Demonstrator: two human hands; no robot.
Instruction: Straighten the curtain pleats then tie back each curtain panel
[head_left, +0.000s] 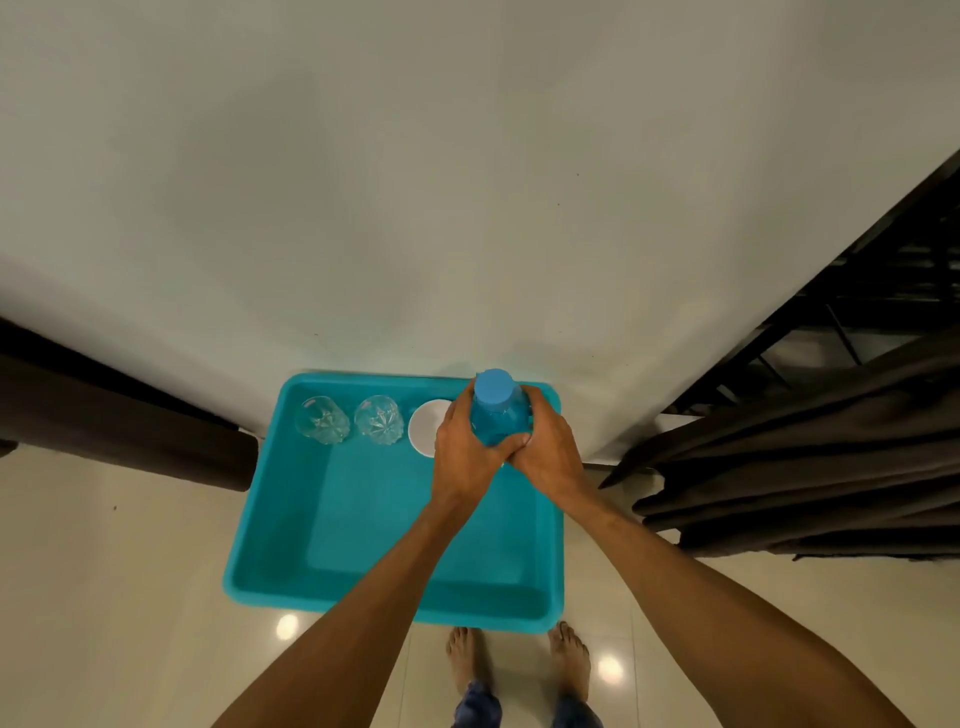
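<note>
Both of my hands wrap around a blue bottle (497, 410) with a blue cap, upright at the far right corner of a teal tray (363, 597). My left hand (465, 452) grips its left side and my right hand (548, 447) its right side, thumbs meeting in front. A dark brown curtain panel (810, 467) hangs bunched at the right by a window with a dark grille. Another dark brown curtain panel (119, 431) lies at the left.
Two clear cut glasses (322, 420) (379, 420) and a white bowl (427, 426) stand along the tray's far side. A pale wall (467, 182) rises behind. My bare feet (519, 660) stand on glossy cream floor tiles in front of the tray.
</note>
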